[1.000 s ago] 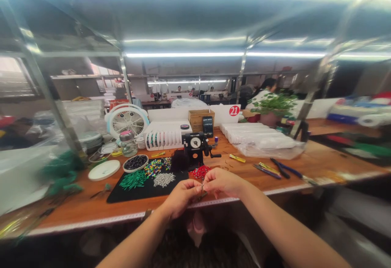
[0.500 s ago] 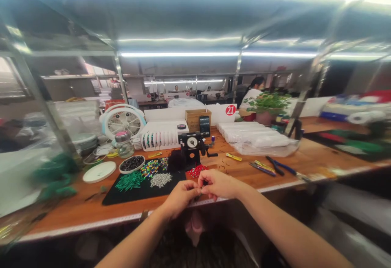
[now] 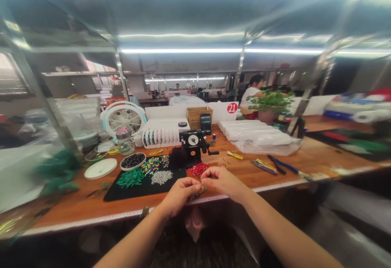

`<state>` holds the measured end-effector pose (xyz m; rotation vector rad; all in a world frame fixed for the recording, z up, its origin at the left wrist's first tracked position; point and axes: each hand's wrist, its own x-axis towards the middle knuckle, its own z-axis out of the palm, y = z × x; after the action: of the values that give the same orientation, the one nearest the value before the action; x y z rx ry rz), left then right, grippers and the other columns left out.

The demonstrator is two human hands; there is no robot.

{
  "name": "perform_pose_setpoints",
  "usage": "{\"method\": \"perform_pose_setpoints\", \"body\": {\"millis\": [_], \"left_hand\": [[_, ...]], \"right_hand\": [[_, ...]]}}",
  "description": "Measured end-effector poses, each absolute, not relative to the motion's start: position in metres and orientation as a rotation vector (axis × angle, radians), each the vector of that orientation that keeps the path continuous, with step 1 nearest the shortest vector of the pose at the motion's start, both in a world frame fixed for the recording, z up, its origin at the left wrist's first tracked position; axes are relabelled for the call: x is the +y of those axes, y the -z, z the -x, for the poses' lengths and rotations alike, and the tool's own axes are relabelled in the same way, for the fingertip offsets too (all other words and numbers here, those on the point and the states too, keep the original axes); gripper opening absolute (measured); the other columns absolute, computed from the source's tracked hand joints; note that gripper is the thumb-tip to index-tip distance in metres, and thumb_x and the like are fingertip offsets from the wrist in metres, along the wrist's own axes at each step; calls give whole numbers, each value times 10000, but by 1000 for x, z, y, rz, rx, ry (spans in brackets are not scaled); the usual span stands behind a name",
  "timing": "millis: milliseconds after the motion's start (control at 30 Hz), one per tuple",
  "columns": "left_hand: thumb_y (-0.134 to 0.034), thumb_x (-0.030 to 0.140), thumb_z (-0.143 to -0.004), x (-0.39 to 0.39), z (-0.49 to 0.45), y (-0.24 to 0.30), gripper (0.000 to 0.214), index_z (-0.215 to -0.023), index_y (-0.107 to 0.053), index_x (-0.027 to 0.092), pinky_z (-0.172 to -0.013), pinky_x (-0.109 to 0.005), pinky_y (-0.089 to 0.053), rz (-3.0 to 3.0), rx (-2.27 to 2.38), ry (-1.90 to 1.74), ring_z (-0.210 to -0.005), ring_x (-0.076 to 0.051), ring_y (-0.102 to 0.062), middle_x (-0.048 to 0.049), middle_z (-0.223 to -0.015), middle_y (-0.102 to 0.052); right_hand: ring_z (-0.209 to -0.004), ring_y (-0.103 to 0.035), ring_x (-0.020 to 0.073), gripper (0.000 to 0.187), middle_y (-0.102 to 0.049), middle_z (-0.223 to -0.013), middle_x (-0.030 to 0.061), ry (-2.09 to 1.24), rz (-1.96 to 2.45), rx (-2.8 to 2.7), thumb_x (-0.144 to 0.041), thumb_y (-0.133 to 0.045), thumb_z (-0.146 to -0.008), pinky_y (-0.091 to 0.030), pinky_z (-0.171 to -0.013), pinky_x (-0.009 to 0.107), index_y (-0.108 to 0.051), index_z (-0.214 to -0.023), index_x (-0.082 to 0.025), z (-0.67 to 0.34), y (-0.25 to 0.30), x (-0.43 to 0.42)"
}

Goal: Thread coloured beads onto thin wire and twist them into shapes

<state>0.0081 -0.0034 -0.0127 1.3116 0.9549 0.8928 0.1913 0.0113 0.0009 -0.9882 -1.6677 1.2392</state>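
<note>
My left hand (image 3: 182,194) is closed in a pinch at the table's front edge, and a thin dark strand with a small greenish piece shows at its fingertips. My right hand (image 3: 222,183) pinches close beside it, its fingertips at the upper part of the strand. The strand is too small to name. Just beyond the hands lies a pile of red beads (image 3: 198,169). Silver beads (image 3: 161,177), green tube-like pieces (image 3: 131,178) and multicoloured beads (image 3: 150,165) lie in heaps on a black mat (image 3: 117,195) to the left.
A black hand-crank device (image 3: 193,146) stands behind the red beads. Pliers (image 3: 277,164) and tweezers-like tools (image 3: 263,167) lie right. A bowl of black beads (image 3: 133,161), a white lid (image 3: 100,168) and a fan (image 3: 125,119) stand left. Wrapped white rolls (image 3: 259,135) lie behind; a person (image 3: 252,91) sits beyond.
My fingertips have drawn slightly apart, and the strand with its greenish piece now shows between and below them. The view has shifted slightly.
</note>
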Motion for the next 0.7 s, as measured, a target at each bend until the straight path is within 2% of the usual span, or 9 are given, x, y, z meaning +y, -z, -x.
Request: {"method": "perform_pose_setpoints", "body": {"millis": [133, 267, 400, 467, 567, 633, 700], "left_hand": [[-735, 454, -646, -5, -10, 5, 344, -678, -628, 129, -472, -220, -181, -1370, 983, -902, -476, -74, -273, 49, -512, -422], [-721, 444, -659, -3, -7, -11, 318, -695, -663, 133, -494, -226, -227, -1508, 1019, -983, -501, -88, -315, 31, -533, -477], [-731, 397, -652, 2, -5, -22, 265, -662, -664, 140, -509, -226, -257, -1602, 1003, -1032, -525, -100, -336, 21, -551, -491], [-711, 389, -675, 4, -4, -25, 248, -657, -664, 146, -506, -226, -265, -1642, 990, -1040, -520, -101, -333, 22, -544, -484], [-688, 377, -699, 5, -3, -28, 227, -654, -662, 156, -516, -228, -289, -1704, 1004, -1049, -528, -106, -359, 22, -557, -495], [-680, 366, -708, 5, -2, -30, 217, -646, -655, 159, -532, -229, -306, -1759, 1030, -1044, -547, -111, -389, 22, -571, -503], [-671, 357, -717, 5, -1, -33, 214, -637, -648, 160, -541, -228, -311, -1805, 1043, -1028, -558, -113, -403, 24, -574, -500]], "right_hand": [[-647, -516, 140, 125, -604, -642, -4, -1104, 1012, -1699, -273, -633, -722, -369, -625, 251, -628, -662, -163, -185, -4, 8], [-660, -496, 138, 147, -578, -670, -11, -1004, 1013, -1578, -298, -587, -756, -367, -643, 255, -597, -678, -174, -176, -6, 8], [-689, -492, 140, 186, -574, -699, -9, -1043, 913, -1536, -348, -584, -771, -372, -664, 255, -587, -695, -178, -170, -8, 8], [-650, -474, 128, 217, -566, -686, -8, -1099, 885, -1497, -385, -605, -762, -366, -621, 246, -597, -710, -175, -169, -9, 9], [-530, -390, 90, 258, -545, -644, -16, -1268, 847, -1417, -423, -656, -724, -293, -499, 224, -626, -770, -171, -169, -9, 10], [-509, -359, 78, 263, -551, -643, -16, -1339, 816, -1398, -414, -683, -705, -261, -481, 221, -644, -784, -165, -169, -11, 11], [-539, -383, 82, 238, -567, -659, -8, -1336, 783, -1406, -386, -692, -702, -281, -507, 222, -652, -756, -158, -168, -13, 11]]}}
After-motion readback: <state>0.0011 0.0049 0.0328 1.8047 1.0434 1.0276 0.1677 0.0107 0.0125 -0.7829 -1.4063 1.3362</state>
